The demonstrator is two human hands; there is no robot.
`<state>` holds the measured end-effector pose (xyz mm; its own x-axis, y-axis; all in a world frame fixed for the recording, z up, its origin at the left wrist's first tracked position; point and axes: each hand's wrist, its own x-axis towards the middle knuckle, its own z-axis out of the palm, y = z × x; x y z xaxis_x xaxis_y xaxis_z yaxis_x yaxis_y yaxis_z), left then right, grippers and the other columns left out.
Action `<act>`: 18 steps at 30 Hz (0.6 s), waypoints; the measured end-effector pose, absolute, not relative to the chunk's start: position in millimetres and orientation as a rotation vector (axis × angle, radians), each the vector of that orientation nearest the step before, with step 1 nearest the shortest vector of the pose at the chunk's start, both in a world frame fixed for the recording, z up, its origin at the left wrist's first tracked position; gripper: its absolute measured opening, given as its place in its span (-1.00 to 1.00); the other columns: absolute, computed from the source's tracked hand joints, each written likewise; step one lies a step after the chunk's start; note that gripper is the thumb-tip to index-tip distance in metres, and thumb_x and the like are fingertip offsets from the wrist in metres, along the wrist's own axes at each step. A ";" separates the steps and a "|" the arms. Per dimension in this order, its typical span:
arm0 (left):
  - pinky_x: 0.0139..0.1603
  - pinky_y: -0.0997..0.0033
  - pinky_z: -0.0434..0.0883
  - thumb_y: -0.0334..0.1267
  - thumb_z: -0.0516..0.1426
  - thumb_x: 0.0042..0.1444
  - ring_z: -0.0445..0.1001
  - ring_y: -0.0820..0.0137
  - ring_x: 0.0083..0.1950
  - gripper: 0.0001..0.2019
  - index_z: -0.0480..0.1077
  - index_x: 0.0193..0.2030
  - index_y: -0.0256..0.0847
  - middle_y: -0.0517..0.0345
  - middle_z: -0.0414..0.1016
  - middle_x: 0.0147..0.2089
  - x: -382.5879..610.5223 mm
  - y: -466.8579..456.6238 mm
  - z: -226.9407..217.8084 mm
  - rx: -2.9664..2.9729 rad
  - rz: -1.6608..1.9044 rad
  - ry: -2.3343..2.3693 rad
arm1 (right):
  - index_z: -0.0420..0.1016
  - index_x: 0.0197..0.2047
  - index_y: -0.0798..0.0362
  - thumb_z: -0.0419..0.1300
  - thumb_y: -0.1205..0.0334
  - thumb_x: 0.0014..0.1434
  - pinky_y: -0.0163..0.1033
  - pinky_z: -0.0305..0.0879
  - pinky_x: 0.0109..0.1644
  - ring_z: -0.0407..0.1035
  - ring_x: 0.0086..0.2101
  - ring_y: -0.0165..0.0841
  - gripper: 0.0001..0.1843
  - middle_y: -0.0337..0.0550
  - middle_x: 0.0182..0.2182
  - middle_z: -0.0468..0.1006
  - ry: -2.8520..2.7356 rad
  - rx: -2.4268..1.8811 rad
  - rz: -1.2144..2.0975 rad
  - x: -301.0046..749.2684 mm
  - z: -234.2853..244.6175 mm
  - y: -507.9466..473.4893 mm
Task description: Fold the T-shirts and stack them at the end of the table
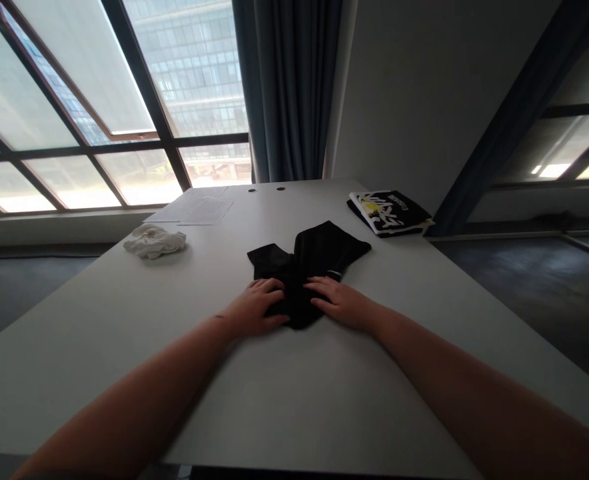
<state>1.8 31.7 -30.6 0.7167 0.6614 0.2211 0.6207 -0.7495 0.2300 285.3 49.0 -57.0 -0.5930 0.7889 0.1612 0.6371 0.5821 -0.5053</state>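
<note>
A black garment lies crumpled in the middle of the white table, two flaps spreading away from me. My left hand rests on its near left part, fingers curled and pinching the cloth. My right hand lies on the near right part, fingers stretched out and pressing down on the fabric. Both forearms reach in from the near edge.
A crumpled white cloth lies at the left of the table. Sheets of paper sit at the far left, and a folded black printed garment at the far right corner. Windows and a curtain stand behind.
</note>
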 end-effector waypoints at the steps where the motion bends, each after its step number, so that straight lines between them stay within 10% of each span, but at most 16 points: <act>1: 0.28 0.13 0.28 -0.03 0.18 0.27 0.42 0.15 0.17 -0.74 0.49 -0.03 -0.11 -0.01 0.46 0.15 -5.2 39.2 -31.7 2.765 0.462 1.097 | 0.42 0.33 0.05 0.07 0.01 0.40 0.11 0.03 0.46 0.17 0.35 -0.09 -0.47 0.09 0.36 0.33 -2.458 -1.152 0.562 285.2 -56.1 47.9; 7: -0.02 0.24 0.40 -0.07 0.00 0.37 0.53 0.21 -0.14 -0.74 0.44 -0.18 -0.12 0.06 0.56 -0.22 -46.1 76.7 -36.1 2.690 0.538 1.491 | 0.43 0.32 0.01 0.22 0.09 0.29 0.12 0.03 0.45 0.23 0.31 -0.09 -0.44 0.05 0.31 0.40 -2.516 -1.228 0.322 288.8 -53.1 49.0; 18: -0.20 0.30 0.37 0.01 -0.06 0.37 0.59 0.16 -0.19 -0.66 0.40 0.09 -0.04 0.10 0.60 -0.27 -67.2 89.7 -38.8 2.370 0.566 1.979 | 0.53 -0.17 0.02 0.05 0.34 0.32 0.18 0.06 0.34 0.46 -0.04 -0.21 -0.78 -0.06 -0.09 0.60 -2.214 -1.628 0.132 332.6 -57.4 84.2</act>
